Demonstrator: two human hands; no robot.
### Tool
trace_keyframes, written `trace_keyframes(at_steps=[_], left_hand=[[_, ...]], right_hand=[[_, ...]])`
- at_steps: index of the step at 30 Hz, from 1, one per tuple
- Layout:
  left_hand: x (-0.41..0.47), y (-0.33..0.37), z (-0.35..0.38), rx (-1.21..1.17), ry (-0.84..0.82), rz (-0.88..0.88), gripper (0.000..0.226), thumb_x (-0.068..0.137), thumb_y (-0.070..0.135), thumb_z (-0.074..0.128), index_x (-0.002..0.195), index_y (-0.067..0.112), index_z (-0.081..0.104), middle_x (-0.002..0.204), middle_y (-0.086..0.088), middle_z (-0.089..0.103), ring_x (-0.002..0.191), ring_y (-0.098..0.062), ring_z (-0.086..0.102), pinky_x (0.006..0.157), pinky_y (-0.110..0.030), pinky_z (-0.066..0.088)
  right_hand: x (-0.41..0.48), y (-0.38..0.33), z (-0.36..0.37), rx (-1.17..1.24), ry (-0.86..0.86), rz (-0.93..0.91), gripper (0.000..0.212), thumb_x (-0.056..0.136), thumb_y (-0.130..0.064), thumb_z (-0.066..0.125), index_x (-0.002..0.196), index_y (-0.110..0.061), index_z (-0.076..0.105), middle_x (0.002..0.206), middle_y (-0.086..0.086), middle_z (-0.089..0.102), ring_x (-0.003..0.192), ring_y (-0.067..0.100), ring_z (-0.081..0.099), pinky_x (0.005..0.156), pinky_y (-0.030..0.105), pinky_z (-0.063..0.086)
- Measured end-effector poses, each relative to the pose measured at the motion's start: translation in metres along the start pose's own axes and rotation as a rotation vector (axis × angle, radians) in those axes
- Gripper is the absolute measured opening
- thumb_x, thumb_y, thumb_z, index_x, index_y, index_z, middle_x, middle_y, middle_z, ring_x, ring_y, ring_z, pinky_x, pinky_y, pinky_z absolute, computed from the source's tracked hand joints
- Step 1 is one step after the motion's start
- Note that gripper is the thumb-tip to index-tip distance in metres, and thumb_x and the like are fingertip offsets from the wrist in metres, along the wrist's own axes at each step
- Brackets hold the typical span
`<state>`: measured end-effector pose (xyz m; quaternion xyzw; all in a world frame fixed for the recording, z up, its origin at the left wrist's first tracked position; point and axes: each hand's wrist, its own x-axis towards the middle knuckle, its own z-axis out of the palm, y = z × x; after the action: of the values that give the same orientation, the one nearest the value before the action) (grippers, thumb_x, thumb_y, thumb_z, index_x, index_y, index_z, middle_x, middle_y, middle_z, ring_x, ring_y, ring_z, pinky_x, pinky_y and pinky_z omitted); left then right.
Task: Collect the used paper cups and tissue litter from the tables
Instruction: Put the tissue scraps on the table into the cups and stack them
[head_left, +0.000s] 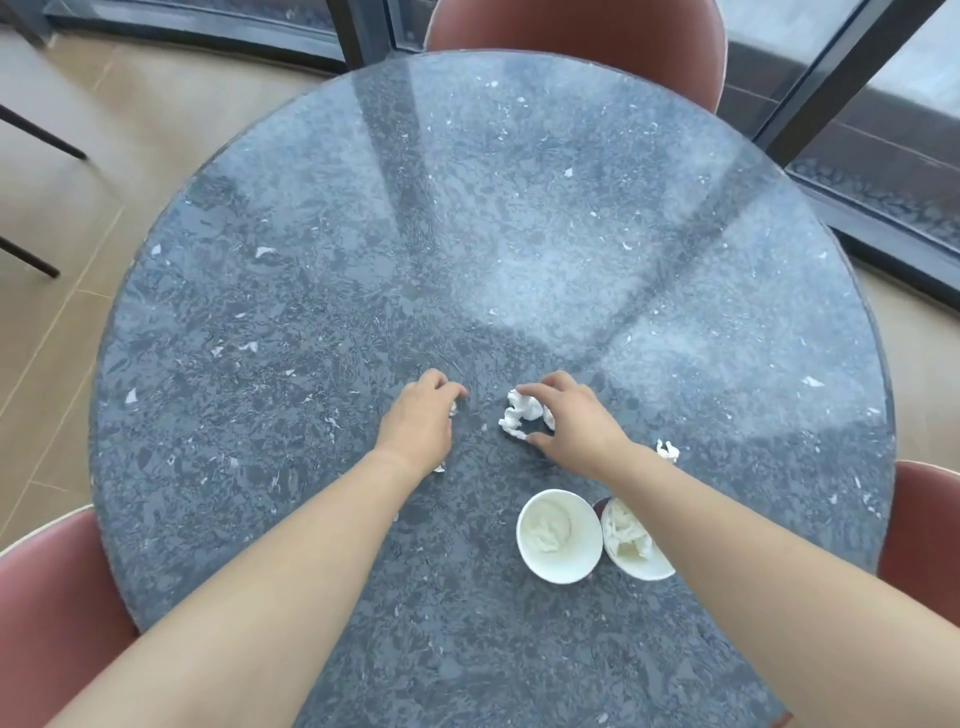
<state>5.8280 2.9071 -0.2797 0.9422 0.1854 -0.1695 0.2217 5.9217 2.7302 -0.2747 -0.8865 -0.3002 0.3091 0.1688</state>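
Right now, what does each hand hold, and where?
The right hand pinches the crumpled tissue by its far and near edges; what the left hand holds is hidden.

Round stone table: left hand curled over a tissue scrap, right hand clawed around a crumpled tissue, both toward 6 o'clock of centre. Paper cup and second cup side by side at 5 o'clock, tissue inside each. Loose tissue wad sits just beside the right wrist, at its 3 o'clock.

Round, dark speckled tabletop carrying a tissue-filled paper cup just beside a second paper cup, with crumpled tissue and a tissue scrap nearby.
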Motion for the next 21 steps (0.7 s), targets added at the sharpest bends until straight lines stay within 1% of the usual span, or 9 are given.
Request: trace_keyframes(at_steps=[2, 5, 7, 8, 10, 13, 16, 18, 21], left_hand=[[-0.002, -0.003, 0.004, -0.057, 0.001, -0.001, 0.032, 0.088, 0.005, 0.051, 0.115, 0.022, 0.057, 0.113, -0.002, 0.05, 0.106, -0.025, 0.048, 0.086, -0.04, 0.046], [-0.008, -0.009, 0.008, -0.098, -0.012, 0.02, 0.028, 0.089, 0.003, 0.049, 0.109, 0.02, 0.06, 0.102, -0.001, 0.056, 0.099, -0.022, 0.053, 0.08, -0.032, 0.043], [-0.014, -0.014, 0.01, -0.111, -0.012, 0.03, 0.025, 0.089, 0.005, 0.049, 0.106, 0.02, 0.061, 0.097, 0.001, 0.055, 0.095, -0.02, 0.053, 0.078, -0.029, 0.042], [-0.017, -0.016, 0.011, -0.119, -0.007, 0.032, 0.024, 0.089, 0.006, 0.049, 0.104, 0.02, 0.061, 0.096, 0.002, 0.055, 0.094, -0.02, 0.053, 0.079, -0.03, 0.042], [-0.024, -0.02, 0.011, -0.134, 0.011, 0.03, 0.021, 0.088, 0.008, 0.049, 0.102, 0.02, 0.061, 0.094, 0.004, 0.052, 0.093, -0.018, 0.054, 0.078, -0.03, 0.044], [-0.035, -0.025, 0.011, -0.149, 0.015, 0.033, 0.02, 0.089, 0.014, 0.051, 0.105, 0.023, 0.06, 0.102, 0.007, 0.051, 0.093, -0.013, 0.054, 0.08, -0.029, 0.046], [-0.045, -0.029, 0.008, -0.129, -0.043, 0.051, 0.029, 0.085, 0.023, 0.055, 0.112, 0.034, 0.054, 0.113, 0.013, 0.047, 0.1, -0.009, 0.05, 0.08, -0.031, 0.05], [-0.049, -0.029, 0.007, -0.077, -0.077, 0.058, 0.037, 0.082, 0.028, 0.06, 0.115, 0.041, 0.05, 0.117, 0.016, 0.043, 0.105, -0.008, 0.046, 0.078, -0.032, 0.051], [-0.05, -0.025, 0.008, -0.018, -0.09, 0.057, 0.041, 0.084, 0.023, 0.064, 0.119, 0.039, 0.051, 0.121, 0.011, 0.041, 0.108, -0.012, 0.044, 0.082, -0.034, 0.05]], right_hand=[[0.001, -0.002, 0.003, 0.003, -0.011, 0.008, 0.05, 0.081, -0.015, 0.062, 0.129, -0.023, 0.046, 0.122, 0.005, 0.045, 0.111, 0.026, 0.046, 0.092, 0.038, 0.044], [-0.001, -0.004, 0.003, 0.022, -0.033, 0.003, 0.04, 0.082, -0.014, 0.059, 0.121, -0.021, 0.051, 0.113, 0.005, 0.049, 0.103, 0.023, 0.053, 0.085, 0.036, 0.046], [-0.003, -0.004, 0.003, 0.02, -0.03, -0.011, 0.035, 0.082, -0.012, 0.057, 0.116, -0.02, 0.053, 0.104, 0.004, 0.051, 0.097, 0.024, 0.055, 0.08, 0.034, 0.045], [-0.004, -0.004, 0.003, 0.018, -0.022, -0.014, 0.034, 0.082, -0.011, 0.057, 0.114, -0.019, 0.054, 0.102, 0.004, 0.051, 0.094, 0.024, 0.055, 0.079, 0.033, 0.045], [-0.008, -0.005, 0.003, 0.019, -0.001, -0.008, 0.037, 0.082, -0.01, 0.058, 0.117, -0.019, 0.052, 0.106, 0.005, 0.049, 0.09, 0.025, 0.055, 0.079, 0.036, 0.046], [-0.012, -0.006, 0.001, 0.018, 0.002, -0.002, 0.046, 0.081, -0.012, 0.06, 0.124, -0.022, 0.048, 0.113, 0.005, 0.047, 0.096, 0.024, 0.054, 0.082, 0.037, 0.047], [-0.015, -0.005, -0.002, -0.011, -0.051, 0.013, 0.049, 0.077, -0.014, 0.066, 0.123, -0.02, 0.048, 0.113, 0.005, 0.047, 0.1, 0.023, 0.053, 0.084, 0.036, 0.046], [-0.017, -0.003, -0.003, -0.032, -0.067, 0.036, 0.046, 0.075, -0.009, 0.065, 0.118, -0.018, 0.051, 0.111, 0.006, 0.046, 0.098, 0.024, 0.052, 0.084, 0.036, 0.046], [-0.016, -0.001, -0.003, -0.061, -0.068, 0.076, 0.035, 0.076, 0.0, 0.058, 0.108, -0.015, 0.056, 0.108, 0.008, 0.047, 0.096, 0.026, 0.053, 0.081, 0.032, 0.045]])
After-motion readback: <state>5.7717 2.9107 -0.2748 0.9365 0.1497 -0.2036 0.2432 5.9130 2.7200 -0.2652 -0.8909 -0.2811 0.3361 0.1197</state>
